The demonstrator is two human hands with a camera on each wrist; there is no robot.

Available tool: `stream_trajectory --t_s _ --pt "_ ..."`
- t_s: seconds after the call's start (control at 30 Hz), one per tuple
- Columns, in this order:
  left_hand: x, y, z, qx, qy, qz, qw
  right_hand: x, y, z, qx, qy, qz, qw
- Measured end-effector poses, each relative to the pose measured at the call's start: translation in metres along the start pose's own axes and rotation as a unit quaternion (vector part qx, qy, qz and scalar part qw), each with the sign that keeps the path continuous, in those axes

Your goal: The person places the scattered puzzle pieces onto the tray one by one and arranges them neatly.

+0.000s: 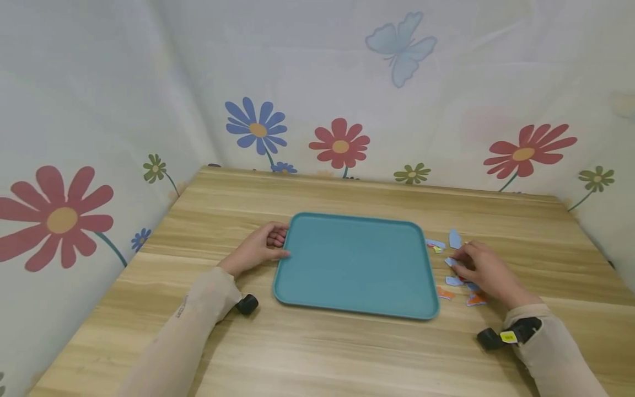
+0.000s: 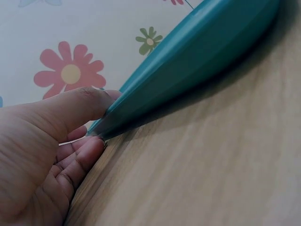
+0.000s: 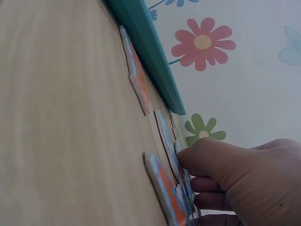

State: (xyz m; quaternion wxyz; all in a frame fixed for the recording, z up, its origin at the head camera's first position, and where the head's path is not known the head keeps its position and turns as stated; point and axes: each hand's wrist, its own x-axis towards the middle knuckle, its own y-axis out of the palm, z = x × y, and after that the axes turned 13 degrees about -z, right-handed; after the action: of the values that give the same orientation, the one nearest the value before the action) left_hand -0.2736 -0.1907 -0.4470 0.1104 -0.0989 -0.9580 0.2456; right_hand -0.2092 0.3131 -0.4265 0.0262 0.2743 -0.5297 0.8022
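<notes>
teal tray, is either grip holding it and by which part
Yes: the left grip holds the teal tray by its left rim.

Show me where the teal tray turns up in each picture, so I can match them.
Head: the teal tray sits slightly right of and below centre.
Left wrist: the tray slants from top right to left of centre.
Right wrist: the tray slants down from the top edge to mid-height.
Shared landmark: the wooden tabletop.
</notes>
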Motion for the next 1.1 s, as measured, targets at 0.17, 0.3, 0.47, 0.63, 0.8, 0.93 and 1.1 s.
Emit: stream_trajectory --t_s 0.17,0.3,0.47,0.63,0.8,0.93,1.1 --pt "0.0016 -0.0015 -0.0007 -0.001 0.006 0.0 1.0 0.0029 -0.0012 0.0002 -0.005 0.01 0.012 0.9999" --pt "0.0023 -0.0025 -0.0005 -0.002 0.007 0.0 1.0 0.0051 -0.002 0.0007 -0.009 0.014 0.019 0.9997" --pt "0.0018 -0.0032 -0.0008 0.0 0.0 -0.002 1.0 0.0061 -0.0019 0.001 -0.014 0.012 0.017 0.9997" --pt "0.0004 -0.0029 -0.0003 0.005 0.002 -0.002 1.0 0.0059 -0.0021 0.0027 -0.01 0.021 0.025 0.9994" --pt "-0.0002 -0.0024 0.0004 0.004 0.002 0.0 1.0 0.0048 -0.0017 0.0038 -0.011 0.023 0.024 0.9994" --pt "-0.0005 -0.0016 0.0012 0.007 0.002 -0.001 1.0 0.0031 -0.0014 0.0033 -0.019 0.027 0.028 0.9991" --pt "0.0 -0.0007 -0.0008 0.005 0.001 0.0 1.0 0.0016 -0.0018 0.0032 -0.027 0.028 0.027 0.9989"
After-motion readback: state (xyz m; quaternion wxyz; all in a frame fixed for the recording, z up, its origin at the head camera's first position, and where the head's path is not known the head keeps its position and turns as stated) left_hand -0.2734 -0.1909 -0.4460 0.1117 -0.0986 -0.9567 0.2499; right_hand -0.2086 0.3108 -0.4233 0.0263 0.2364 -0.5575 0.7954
